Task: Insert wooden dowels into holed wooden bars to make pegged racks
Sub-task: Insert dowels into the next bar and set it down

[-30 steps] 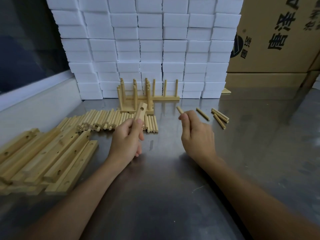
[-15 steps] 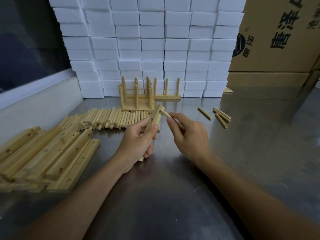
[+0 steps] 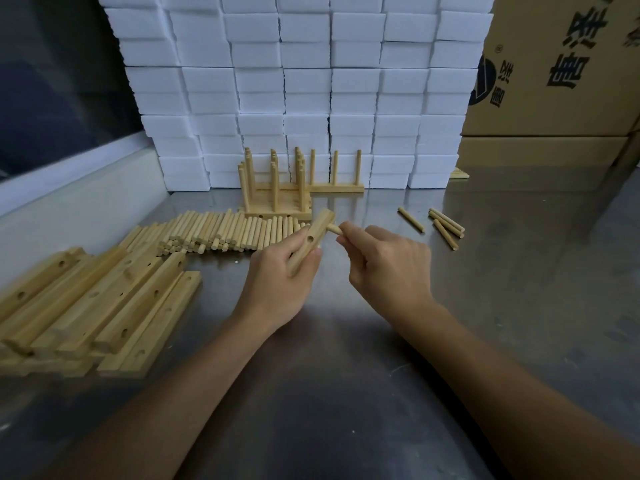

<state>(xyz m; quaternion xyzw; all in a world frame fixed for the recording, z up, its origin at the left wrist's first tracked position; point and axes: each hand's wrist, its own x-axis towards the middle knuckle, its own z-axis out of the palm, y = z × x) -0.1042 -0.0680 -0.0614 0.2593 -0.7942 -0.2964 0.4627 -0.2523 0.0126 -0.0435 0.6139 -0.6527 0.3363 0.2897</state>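
Dowel (image 3: pixel 334 229) now touching bar (image 3: pixel 309 244) (one each)

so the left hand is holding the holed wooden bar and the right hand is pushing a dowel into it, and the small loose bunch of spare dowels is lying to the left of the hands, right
Not quite. The left hand does grip the pale holed wooden bar, and the right hand does press a short round wooden dowel into it. But the small loose bunch of spare dowels lies to the right of the hands, as the head view shows.

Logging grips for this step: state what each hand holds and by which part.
The left hand grips a holed wooden bar around its lower half. The right hand pinches a dowel near its rear, tip at the bar.
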